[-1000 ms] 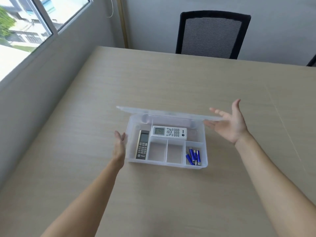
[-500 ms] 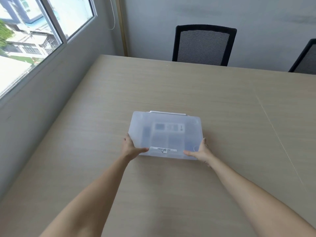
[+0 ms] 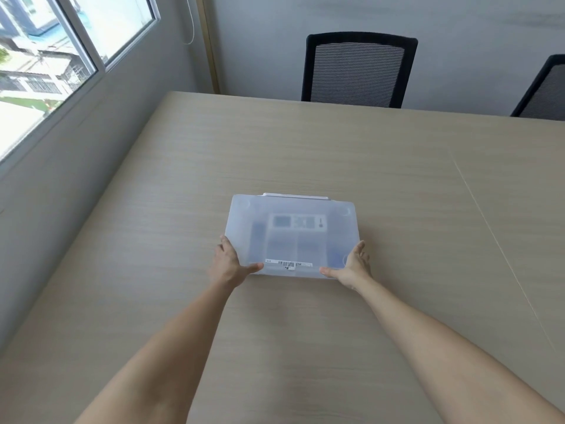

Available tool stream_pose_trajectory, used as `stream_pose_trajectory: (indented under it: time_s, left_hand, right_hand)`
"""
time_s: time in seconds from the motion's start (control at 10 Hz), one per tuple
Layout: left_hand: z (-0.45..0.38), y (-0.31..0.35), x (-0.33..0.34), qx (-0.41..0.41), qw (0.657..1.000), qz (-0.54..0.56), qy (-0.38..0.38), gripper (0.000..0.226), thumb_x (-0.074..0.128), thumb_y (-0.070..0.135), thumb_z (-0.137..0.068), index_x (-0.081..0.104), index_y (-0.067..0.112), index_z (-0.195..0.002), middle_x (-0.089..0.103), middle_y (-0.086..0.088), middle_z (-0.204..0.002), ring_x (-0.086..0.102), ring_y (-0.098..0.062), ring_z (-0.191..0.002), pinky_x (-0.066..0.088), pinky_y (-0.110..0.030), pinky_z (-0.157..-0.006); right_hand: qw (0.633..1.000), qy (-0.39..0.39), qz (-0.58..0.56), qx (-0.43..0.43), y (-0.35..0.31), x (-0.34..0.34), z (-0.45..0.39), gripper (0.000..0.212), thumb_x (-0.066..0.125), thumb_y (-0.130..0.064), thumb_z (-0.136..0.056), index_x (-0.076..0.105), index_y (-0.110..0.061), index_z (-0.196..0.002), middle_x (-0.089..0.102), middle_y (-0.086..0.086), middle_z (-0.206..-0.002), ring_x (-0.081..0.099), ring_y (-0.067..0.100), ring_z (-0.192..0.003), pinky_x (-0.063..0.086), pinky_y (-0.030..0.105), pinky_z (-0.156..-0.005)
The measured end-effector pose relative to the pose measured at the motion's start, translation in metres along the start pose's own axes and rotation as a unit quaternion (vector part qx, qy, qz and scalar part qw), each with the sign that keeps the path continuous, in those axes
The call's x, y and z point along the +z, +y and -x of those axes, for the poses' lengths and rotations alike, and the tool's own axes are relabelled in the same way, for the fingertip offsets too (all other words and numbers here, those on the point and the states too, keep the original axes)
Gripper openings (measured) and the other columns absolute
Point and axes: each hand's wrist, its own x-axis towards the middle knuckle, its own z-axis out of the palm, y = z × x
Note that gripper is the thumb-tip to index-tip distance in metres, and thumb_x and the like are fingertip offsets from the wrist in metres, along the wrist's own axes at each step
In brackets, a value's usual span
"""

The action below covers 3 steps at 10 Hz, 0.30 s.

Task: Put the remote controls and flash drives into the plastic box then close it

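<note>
The translucent plastic box lies on the table with its lid down. Through the frosted lid I make out the white remote, the dark remote at the left and a faint blue patch of flash drives at the right. My left hand grips the near left corner, thumb lying along the front edge. My right hand holds the near right corner the same way, fingers up the side.
The light wooden table stretches all around the box. Two black mesh chairs stand at the far edge. A grey wall with a window runs along the left.
One second ago the lid stood open with both hands spread apart beside it. The lid has come down, and both hands now sit on the box's near corners.
</note>
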Motion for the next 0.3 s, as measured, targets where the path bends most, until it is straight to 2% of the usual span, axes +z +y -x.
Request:
stream_pose_trajectory:
  time_s: [0.1,0.2,0.3]
  left_hand:
    - [0.01,0.004,-0.001,-0.01,0.997,-0.064,0.029,0.128,0.073,0.065,-0.064,-0.003,0.012,-0.153,0.01,-0.008,-0.161,0.018,-0.026,-0.148,0.028,-0.058,-0.112]
    - [0.032,0.0,0.002,0.018,0.995,-0.034,0.096,0.127,0.069,0.067,-0.066,-0.007,0.016,-0.153,-0.006,-0.012,-0.163,0.003,-0.028,-0.151,0.022,-0.058,-0.114]
    - [0.058,-0.028,-0.001,0.048,0.976,0.068,0.201,0.115,0.069,0.059,-0.074,0.0,0.015,-0.154,-0.003,-0.015,-0.162,0.003,-0.028,-0.151,0.018,-0.054,-0.117]
  right_hand:
    - [0.999,0.005,0.042,-0.01,-0.001,-0.003,0.008,0.142,0.078,-0.058,-0.063,-0.023,-0.005,-0.149,0.011,0.016,-0.158,0.011,0.029,-0.148,0.022,0.04,-0.118]
    - [0.997,0.031,0.056,-0.052,-0.005,-0.005,0.023,0.131,0.072,-0.059,-0.071,-0.018,-0.006,-0.151,-0.01,0.02,-0.161,-0.01,0.034,-0.15,0.008,0.047,-0.12]
    - [0.983,0.083,-0.044,-0.155,-0.016,-0.034,0.043,0.111,0.071,-0.046,-0.079,-0.001,-0.008,-0.154,0.005,0.018,-0.162,0.003,0.029,-0.151,0.013,0.041,-0.121]
